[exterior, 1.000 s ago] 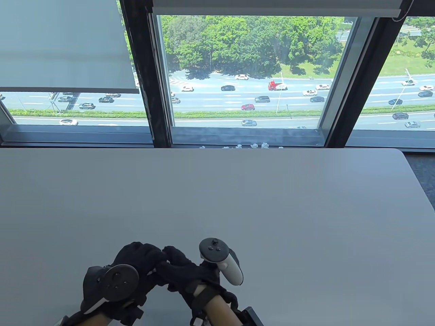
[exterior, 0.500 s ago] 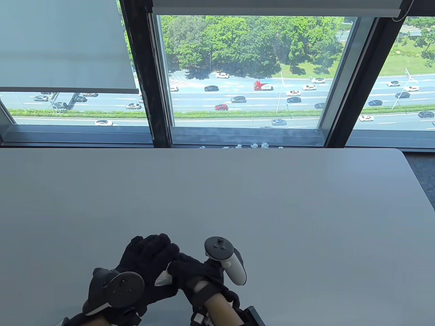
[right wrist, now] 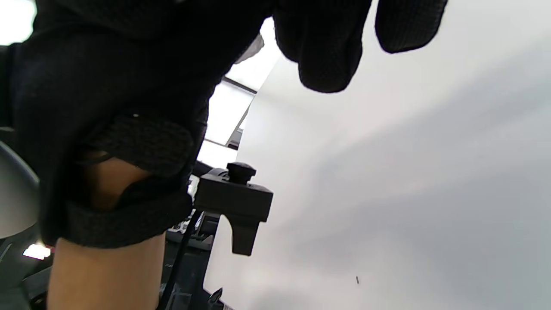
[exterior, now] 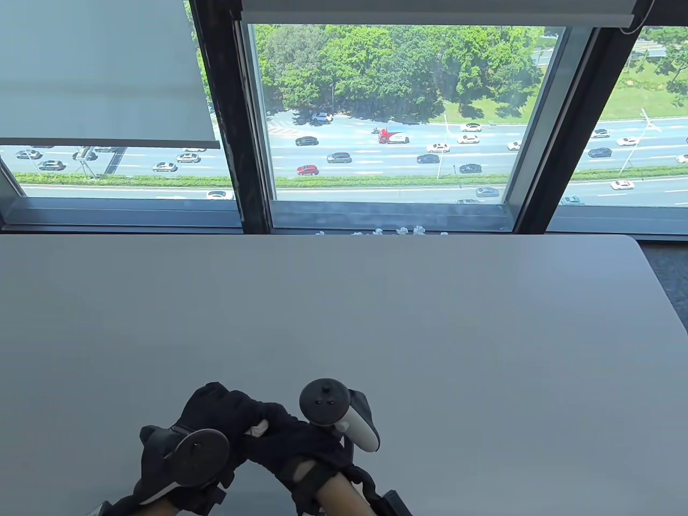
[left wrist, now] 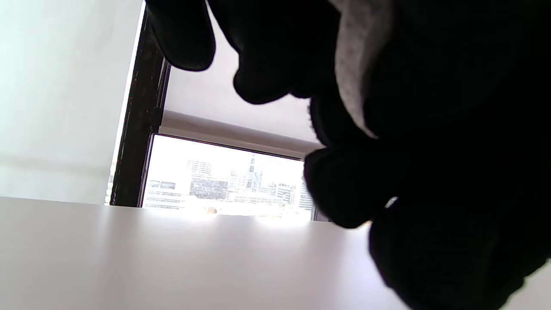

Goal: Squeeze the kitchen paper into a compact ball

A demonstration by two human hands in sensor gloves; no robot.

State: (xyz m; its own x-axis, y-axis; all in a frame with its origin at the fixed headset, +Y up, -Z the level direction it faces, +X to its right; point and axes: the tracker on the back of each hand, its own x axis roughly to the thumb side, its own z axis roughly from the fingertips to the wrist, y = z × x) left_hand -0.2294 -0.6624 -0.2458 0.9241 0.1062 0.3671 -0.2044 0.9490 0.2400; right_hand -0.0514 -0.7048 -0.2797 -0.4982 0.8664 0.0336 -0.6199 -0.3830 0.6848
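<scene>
Both gloved hands are pressed together near the table's front edge in the table view. My left hand [exterior: 220, 411] and my right hand [exterior: 285, 435] close around the white kitchen paper [exterior: 257, 429], of which only a small sliver shows between the fingers. In the left wrist view a grey-white strip of the paper [left wrist: 359, 60] shows between dark fingers [left wrist: 344, 189]. In the right wrist view the paper is hidden and only gloved fingers [right wrist: 323, 47] hang above the table.
The grey table [exterior: 376, 312] stretches to the window. Several small crumpled paper balls [exterior: 400, 231] lie behind its far edge by the sill. A black clamp [right wrist: 234, 202] sits on the table's near edge.
The hands have closed tighter and dropped slightly toward me. The white paper that stuck out between them half a second ago is now almost fully covered.
</scene>
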